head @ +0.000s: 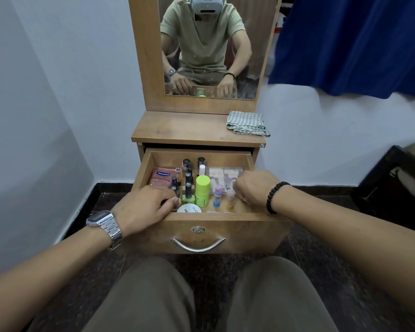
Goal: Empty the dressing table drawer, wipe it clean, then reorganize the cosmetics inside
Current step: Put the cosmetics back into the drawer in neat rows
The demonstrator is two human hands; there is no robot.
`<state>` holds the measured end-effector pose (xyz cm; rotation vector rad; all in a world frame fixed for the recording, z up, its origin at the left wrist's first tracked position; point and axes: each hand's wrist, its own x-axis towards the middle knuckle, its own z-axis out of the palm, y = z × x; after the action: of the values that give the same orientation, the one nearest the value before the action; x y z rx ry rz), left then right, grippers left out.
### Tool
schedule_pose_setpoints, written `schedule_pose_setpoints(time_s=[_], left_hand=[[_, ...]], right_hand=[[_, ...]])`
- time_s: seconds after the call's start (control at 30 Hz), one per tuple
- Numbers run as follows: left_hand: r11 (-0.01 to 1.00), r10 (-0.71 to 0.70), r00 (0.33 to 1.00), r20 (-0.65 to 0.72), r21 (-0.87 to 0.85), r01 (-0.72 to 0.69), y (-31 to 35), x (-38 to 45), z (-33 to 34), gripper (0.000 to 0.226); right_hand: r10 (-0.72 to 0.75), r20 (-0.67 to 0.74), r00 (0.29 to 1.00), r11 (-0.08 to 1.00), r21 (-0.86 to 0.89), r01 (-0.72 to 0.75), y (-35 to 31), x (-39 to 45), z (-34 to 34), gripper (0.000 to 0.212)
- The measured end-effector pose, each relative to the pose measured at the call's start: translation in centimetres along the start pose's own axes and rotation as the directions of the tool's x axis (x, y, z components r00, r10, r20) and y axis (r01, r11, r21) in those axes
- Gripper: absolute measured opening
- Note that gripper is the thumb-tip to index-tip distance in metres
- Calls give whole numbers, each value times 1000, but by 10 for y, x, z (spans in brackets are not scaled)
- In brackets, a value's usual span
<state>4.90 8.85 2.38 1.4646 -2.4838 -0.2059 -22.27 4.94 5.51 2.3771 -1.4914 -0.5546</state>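
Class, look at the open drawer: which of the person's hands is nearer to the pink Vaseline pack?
Left. The left hand rests at the drawer's front-left corner, just in front of the pink Vaseline pack. The right hand is across the drawer, beyond the lime-green bottle.

Drawer (197, 232): light brown wood grain, silver handle.
Cloth (247, 123): grey and white stripes.
Tube (202, 190): bright lime green.
Box (161, 179): pink with a blue label.
Curtain (350, 41): deep blue.
Watch (106, 225): silver.
Bracelet (274, 196): black beads.
Floor (101, 204): dark speckled stone.
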Motion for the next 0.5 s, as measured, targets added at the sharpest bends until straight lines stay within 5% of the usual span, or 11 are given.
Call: schedule_pose_setpoints(time_s=[0.23, 0.5], left_hand=[[1000, -1, 1000, 10, -3, 1, -2, 0, 3, 58], [1000, 23, 1000, 13, -19, -23, -4, -1, 2, 57]], right_hand=[[0, -50, 999, 999, 48, 3, 6, -6, 25, 18], [-168, 77, 983, 969, -173, 179, -8, 8, 17, 19]])
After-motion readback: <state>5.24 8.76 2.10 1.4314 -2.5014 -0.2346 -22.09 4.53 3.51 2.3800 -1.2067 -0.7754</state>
